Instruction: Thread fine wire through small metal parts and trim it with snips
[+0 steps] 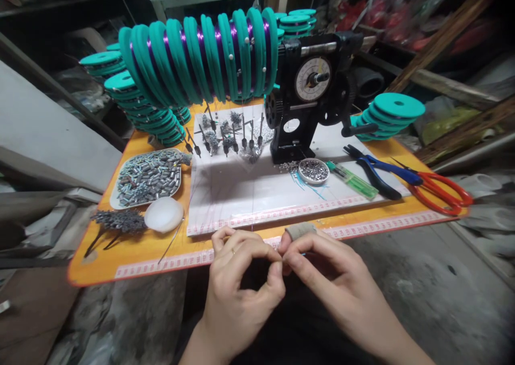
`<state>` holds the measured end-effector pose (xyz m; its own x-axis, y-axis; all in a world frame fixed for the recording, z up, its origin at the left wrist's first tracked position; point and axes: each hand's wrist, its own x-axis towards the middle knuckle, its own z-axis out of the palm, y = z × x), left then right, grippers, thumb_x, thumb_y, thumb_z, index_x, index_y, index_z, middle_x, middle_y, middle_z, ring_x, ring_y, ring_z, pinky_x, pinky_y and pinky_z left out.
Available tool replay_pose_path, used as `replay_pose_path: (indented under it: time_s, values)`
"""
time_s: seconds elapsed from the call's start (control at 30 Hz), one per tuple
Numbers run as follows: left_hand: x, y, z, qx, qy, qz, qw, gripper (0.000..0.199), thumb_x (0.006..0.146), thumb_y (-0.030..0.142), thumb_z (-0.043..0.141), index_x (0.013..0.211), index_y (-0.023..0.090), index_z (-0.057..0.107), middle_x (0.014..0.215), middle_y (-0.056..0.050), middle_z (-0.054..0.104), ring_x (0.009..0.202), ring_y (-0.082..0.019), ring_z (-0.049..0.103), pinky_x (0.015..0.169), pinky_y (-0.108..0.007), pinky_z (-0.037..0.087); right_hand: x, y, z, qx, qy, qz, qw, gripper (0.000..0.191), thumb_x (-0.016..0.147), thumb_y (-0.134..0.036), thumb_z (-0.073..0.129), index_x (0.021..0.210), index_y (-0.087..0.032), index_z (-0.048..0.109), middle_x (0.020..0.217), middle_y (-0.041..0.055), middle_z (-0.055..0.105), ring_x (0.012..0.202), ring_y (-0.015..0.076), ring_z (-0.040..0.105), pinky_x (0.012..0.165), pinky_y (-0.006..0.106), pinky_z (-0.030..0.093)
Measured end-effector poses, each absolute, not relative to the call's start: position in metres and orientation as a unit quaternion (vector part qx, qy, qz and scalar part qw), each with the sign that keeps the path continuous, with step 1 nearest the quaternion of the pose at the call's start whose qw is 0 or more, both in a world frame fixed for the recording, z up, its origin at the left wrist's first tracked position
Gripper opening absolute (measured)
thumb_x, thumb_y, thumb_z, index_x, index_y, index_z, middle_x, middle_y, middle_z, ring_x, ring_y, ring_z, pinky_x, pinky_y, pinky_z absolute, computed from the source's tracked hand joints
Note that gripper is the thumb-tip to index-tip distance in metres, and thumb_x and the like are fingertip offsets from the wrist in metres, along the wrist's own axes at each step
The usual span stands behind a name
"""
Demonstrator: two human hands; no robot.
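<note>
My left hand and my right hand meet in front of the table's near edge. Thumb and forefinger of each are pinched together, tip to tip with the other hand. What they pinch is too small to make out. Beige tape wraps a finger of my right hand. A faint thin line comes down toward the left fingers from a row of teal foam spools wound with purple line. Beneath the spools hang several dark swivel-like weights. A white board with a measuring tape along its edge lies just beyond my hands.
A black hand-crank winder with a dial stands behind. At left are a tray of grey sinkers, a white cup and dark wire pieces. To the right lie a dish of beads, a green cutter, blue pliers and red-handled scissors.
</note>
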<state>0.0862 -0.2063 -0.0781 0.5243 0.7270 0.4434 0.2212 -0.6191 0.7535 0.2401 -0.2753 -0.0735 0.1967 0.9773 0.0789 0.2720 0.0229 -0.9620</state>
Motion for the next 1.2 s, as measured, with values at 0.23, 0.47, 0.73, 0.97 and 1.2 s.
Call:
replay_pose_path:
  time_s: [0.23, 0.47, 0.73, 0.97, 1.2]
  values:
    - [0.084, -0.196, -0.081, 0.850, 0.190, 0.396, 0.292, 0.028, 0.087, 0.011, 0.067, 0.113, 0.022, 0.064, 0.080, 0.003, 0.074, 0.074, -0.014, 0.067, 0.086, -0.037, 0.032, 0.251, -0.268, -0.067, -0.591, -0.538, 0.380, 0.466, 0.013, 0.088, -0.029, 0.067, 0.077, -0.025, 0.072, 0.078, -0.0046, 0.070, 0.073, 0.0082, 0.062, 0.071, 0.019, 0.047]
    - [0.087, -0.196, -0.082, 0.838, 0.186, 0.424, 0.289, 0.021, 0.088, 0.001, 0.060, 0.098, 0.018, 0.067, 0.075, 0.002, 0.072, 0.066, -0.011, 0.066, 0.084, -0.035, 0.036, 0.273, -0.261, -0.055, -0.581, -0.630, 0.335, 0.390, 0.008, 0.084, -0.030, 0.072, 0.090, -0.026, 0.075, 0.088, -0.0023, 0.072, 0.079, 0.0112, 0.064, 0.071, 0.022, 0.049]
    - [0.093, -0.198, -0.085, 0.773, 0.261, 0.459, 0.351, 0.015, 0.084, 0.007, 0.066, 0.089, 0.021, 0.068, 0.073, -0.001, 0.071, 0.064, -0.015, 0.064, 0.070, -0.033, 0.051, 0.292, -0.192, -0.057, -0.698, -0.672, -0.162, 0.185, 0.023, 0.091, -0.030, 0.059, 0.099, -0.017, 0.076, 0.088, 0.0135, 0.064, 0.093, 0.0312, 0.050, 0.077, 0.043, 0.047]
    - [0.094, -0.200, -0.086, 0.737, 0.272, 0.478, 0.393, 0.011, 0.082, 0.010, 0.071, 0.083, 0.021, 0.069, 0.070, 0.000, 0.071, 0.063, -0.015, 0.064, 0.070, -0.033, 0.051, 0.283, -0.169, -0.061, -0.713, -0.653, -0.182, 0.181, 0.022, 0.091, -0.028, 0.058, 0.082, -0.017, 0.075, 0.082, 0.0130, 0.063, 0.088, 0.0300, 0.048, 0.068, 0.040, 0.043]
    - [0.091, -0.204, -0.086, 0.654, 0.296, 0.492, 0.492, 0.012, 0.083, 0.009, 0.068, 0.084, 0.021, 0.068, 0.081, -0.002, 0.071, 0.078, -0.015, 0.067, 0.068, -0.025, 0.053, 0.281, -0.187, -0.060, -0.701, -0.645, -0.170, 0.252, 0.017, 0.094, -0.021, 0.052, 0.093, -0.014, 0.067, 0.082, 0.0109, 0.060, 0.082, 0.0258, 0.057, 0.068, 0.038, 0.046]
